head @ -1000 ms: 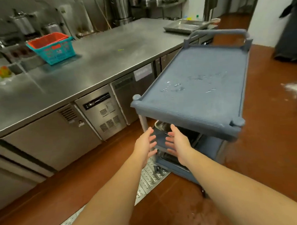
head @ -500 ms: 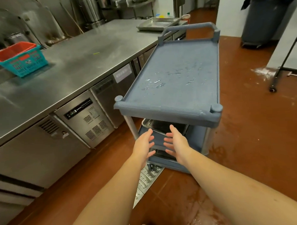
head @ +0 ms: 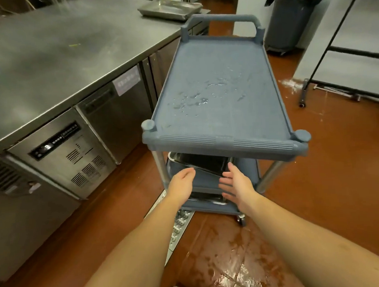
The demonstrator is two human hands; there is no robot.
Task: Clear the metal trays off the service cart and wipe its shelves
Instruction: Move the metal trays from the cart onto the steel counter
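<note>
A grey-blue service cart (head: 225,141) stands in front of me; its top shelf holds only water drops. On the middle shelf lies a metal tray (head: 203,163), partly hidden under the top shelf. Another metal tray (head: 206,198) shows on the bottom shelf. My left hand (head: 182,183) and my right hand (head: 236,182) reach toward the middle shelf with fingers straight, a little apart, just short of the tray's near edge. Neither hand holds anything. A third metal tray (head: 169,7) sits on the steel counter (head: 56,51) at the back.
Under-counter fridge units (head: 67,148) run along the left. A metal floor drain grate (head: 177,228) lies beside the cart. The brown floor is wet near my feet. A grey bin (head: 289,21) and a black wheeled rack (head: 341,71) stand at the right.
My view has come closer to the cart and tilted down. Both hands have spread apart and moved forward to the middle shelf's edge.
</note>
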